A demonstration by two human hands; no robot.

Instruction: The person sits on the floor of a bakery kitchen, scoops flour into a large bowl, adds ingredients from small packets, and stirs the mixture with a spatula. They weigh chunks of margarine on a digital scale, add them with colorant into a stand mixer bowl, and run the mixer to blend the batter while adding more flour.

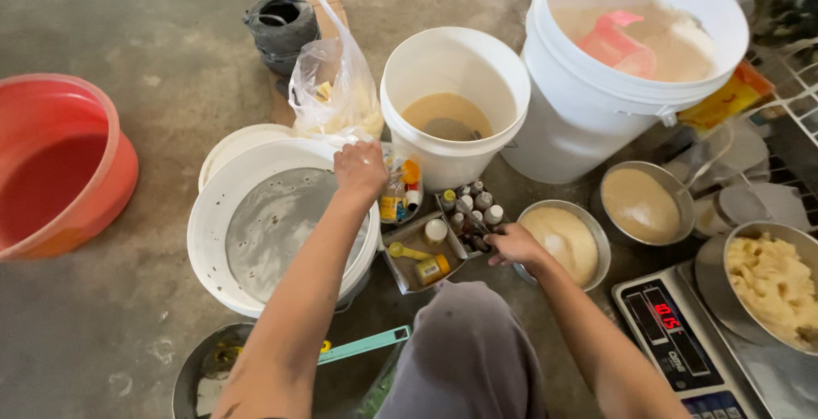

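Left hand grips the clear crinkled plastic bag above the round white sieve; right hand closes around small capped bottles in their tray.

concrete floor | red basin | white buckets | metal bowls | digital scale

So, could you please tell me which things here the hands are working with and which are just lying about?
In hand:
left hand on plastic bag
right hand at bottle tray

Lying about:
red basin
scale
dough bowl
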